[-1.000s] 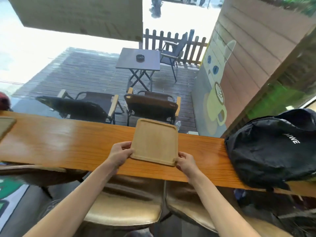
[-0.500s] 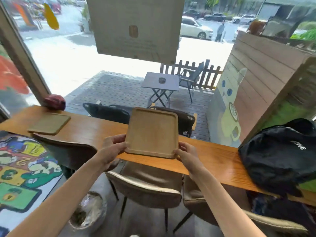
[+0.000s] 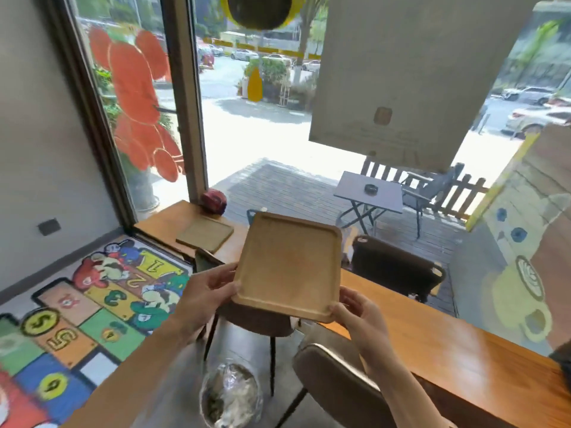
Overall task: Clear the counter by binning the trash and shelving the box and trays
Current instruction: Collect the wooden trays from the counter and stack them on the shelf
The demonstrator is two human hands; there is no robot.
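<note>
I hold an empty light wooden tray [image 3: 289,264] in the air above the long wooden counter [image 3: 457,350]. My left hand [image 3: 205,293] grips its near left corner and my right hand [image 3: 355,310] grips its near right corner. A second wooden tray [image 3: 204,233] lies flat on the counter's far left end. A red rounded object [image 3: 214,201] sits just behind that tray by the window frame. A bin lined with clear plastic [image 3: 230,395], holding crumpled trash, stands on the floor below my arms.
Two brown padded chairs [image 3: 336,384] stand at the counter below me. A colourful hopscotch mat [image 3: 77,319] covers the floor at the left. A dark bag edge [image 3: 564,362] shows at the far right. Beyond the window are a deck, a table and chairs.
Both hands have lifted the tray off the counter and carried it up and to the left. The view has swung left, bringing the second tray, the mat and the bin into sight.
</note>
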